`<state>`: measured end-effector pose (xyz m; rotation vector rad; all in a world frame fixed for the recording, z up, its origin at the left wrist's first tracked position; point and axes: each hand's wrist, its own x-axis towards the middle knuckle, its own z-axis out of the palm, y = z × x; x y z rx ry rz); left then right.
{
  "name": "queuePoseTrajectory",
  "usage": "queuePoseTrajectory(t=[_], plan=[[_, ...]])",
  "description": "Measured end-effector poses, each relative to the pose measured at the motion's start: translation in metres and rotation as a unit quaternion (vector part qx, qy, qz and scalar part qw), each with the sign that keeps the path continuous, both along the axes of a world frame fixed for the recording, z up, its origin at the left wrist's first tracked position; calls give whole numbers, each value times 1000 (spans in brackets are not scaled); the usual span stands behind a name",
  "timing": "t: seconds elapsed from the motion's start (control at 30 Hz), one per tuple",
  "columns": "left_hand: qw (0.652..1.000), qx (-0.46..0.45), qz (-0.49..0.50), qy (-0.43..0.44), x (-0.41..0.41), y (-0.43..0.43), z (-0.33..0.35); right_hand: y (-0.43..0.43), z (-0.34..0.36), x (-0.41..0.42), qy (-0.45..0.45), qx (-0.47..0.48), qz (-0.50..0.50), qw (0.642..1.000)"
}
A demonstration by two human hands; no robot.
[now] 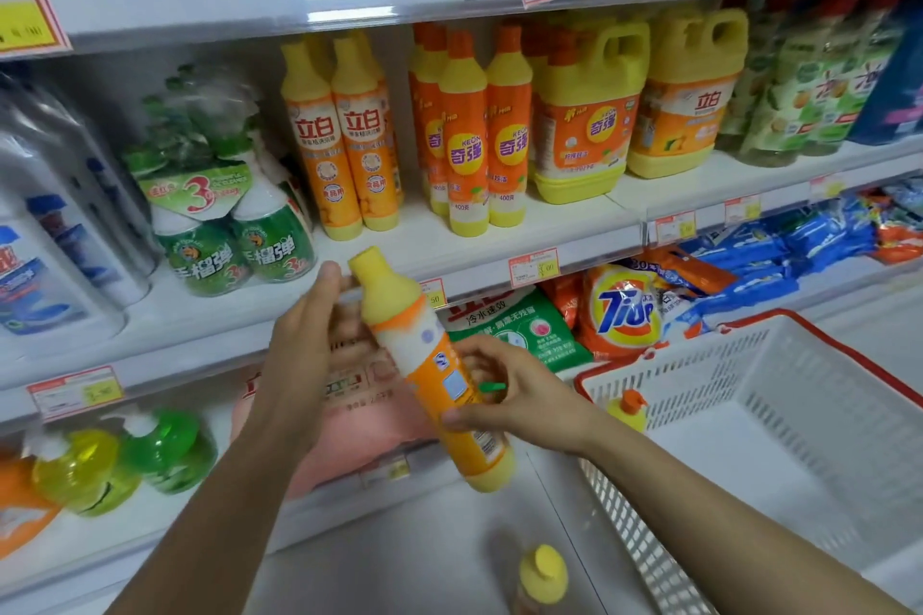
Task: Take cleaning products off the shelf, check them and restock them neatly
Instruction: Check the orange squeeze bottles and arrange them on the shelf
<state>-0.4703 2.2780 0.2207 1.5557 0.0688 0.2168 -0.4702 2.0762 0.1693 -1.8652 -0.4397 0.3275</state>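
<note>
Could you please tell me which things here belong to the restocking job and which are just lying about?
In the job: held bottle, held by left hand and right hand; matching shelf bottles; basket.
Just about: Tide bag; green spray bottles; price tag.

White shelf (564,221), orange detergent bottles (467,145), two yellow jugs (584,115), green spray bottles (269,240)

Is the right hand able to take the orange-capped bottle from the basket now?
Probably not yet: the right hand grips the tilted detergent bottle. Otherwise nothing blocks the orange-capped bottle in the open basket.
</note>
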Motion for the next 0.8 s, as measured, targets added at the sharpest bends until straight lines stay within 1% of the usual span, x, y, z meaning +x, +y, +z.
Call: queuePoseTrajectory(t=[0.07,0.17,0.27,0.37,0.43,0.47,0.5,0.53,0.57,0.6,0.7,0.73,0.8], plan=[[998,40,-50,-27,4,11,5,-8,-4,0,56,72,53,994],[991,72,-106,-41,3,21,8,-10,-12,-1,87,106,112,984],[983,87,-159,-22,0,23,8,-10,-22,1,99,97,150,979],[985,98,-138,-19,-5,23,0,-8,-27,1,126,60,178,974],[985,129,-111,-12,-11,22,-11,-10,-31,1,124,10,170,978],[980,174,-94,-20,-14,22,-21,-13,-36,1,113,-26,155,981],[966,245,-71,-37,-17,19,-31,-18,-43,0,96,-70,144,983],[944,320,-52,-52,-23,14,-43,-23,-52,-2,80,-122,139,979],[925,371,-48,-60,-29,8,-55,-28,-62,-6,70,-178,143,971],[914,397,-61,-56,-37,0,-68,-31,-75,-12,59,-235,158,957],[896,431,-104,-31,-57,-14,-117,-38,-120,-31,18,-379,205,902],[894,433,-111,-28,-61,-15,-133,-40,-135,-38,4,-407,205,890],[895,428,-123,1,-69,-16,-162,-47,-156,-47,-33,-429,183,884]])
